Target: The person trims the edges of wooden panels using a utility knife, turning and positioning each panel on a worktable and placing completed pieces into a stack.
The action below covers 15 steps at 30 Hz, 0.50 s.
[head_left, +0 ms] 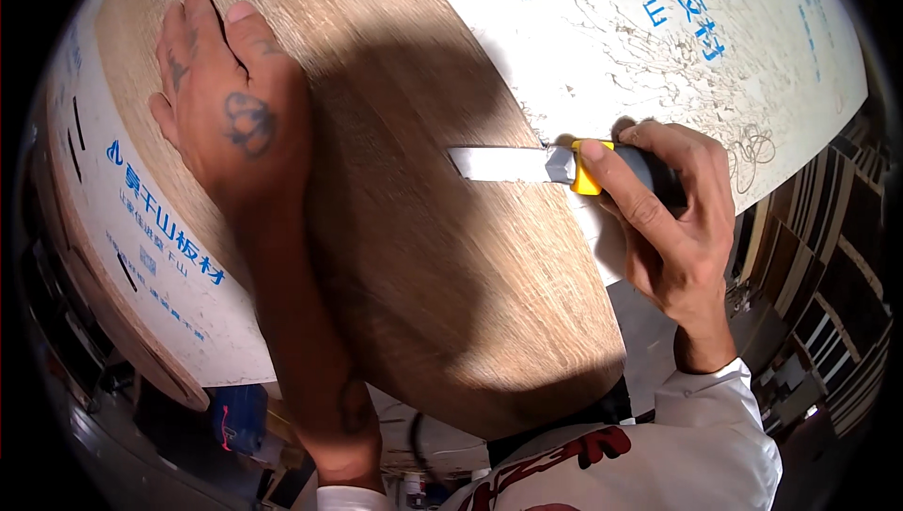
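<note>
A wood-grain board [546, 342] lies before me, light brown and long. My left hand [240, 97] rests flat on its left part, palm down with the fingers stretched out. In my right hand [673, 220] is a utility knife [585, 169] with a yellow collar and a dark handle. Its wide blade [503, 164] points left and lies over the board's right edge, with the thumb on the yellow part. Whether the blade touches the surface I cannot tell. Shadows of my arm and head darken the middle of the board.
White printed sheets with blue lettering lie under the board, one on the right [658, 69] with scuffs and dark curly scraps, one on the left [179, 295]. Stacked panels [818, 238] stand at the far right. A blue container [237, 422] sits below on the left.
</note>
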### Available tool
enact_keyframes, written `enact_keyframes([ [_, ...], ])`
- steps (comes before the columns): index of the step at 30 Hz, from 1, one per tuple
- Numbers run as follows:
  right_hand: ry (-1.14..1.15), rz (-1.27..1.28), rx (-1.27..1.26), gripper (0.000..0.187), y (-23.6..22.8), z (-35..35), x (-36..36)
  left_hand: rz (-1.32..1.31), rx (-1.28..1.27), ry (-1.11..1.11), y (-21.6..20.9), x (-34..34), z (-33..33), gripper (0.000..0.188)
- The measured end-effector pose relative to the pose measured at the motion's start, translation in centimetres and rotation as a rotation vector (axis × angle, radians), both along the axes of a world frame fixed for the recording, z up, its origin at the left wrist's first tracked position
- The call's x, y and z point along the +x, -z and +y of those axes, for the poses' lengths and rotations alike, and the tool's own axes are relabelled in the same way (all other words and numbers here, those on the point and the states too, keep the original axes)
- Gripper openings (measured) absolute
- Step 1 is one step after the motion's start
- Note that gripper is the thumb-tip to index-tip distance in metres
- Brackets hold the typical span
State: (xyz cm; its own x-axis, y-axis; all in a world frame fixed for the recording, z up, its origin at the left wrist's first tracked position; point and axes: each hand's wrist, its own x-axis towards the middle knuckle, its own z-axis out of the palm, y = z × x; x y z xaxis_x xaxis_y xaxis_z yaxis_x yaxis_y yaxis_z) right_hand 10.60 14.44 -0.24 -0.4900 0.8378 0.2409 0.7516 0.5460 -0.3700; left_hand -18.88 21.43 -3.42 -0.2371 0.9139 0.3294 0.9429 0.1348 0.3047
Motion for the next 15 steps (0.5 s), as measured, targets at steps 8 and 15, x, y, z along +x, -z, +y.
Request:
enact_keyframes([
  [8,0.014,0.011,0.011,0.050,0.14,0.11,-0.61,0.026,0.028,0.029,0.21,-0.19,-0.06,0.065],
  [15,0.003,-0.018,-0.032,0.046,-0.50,0.28,-0.85,0.025,0.019,0.015,0.22,0.00,-0.12,0.066],
])
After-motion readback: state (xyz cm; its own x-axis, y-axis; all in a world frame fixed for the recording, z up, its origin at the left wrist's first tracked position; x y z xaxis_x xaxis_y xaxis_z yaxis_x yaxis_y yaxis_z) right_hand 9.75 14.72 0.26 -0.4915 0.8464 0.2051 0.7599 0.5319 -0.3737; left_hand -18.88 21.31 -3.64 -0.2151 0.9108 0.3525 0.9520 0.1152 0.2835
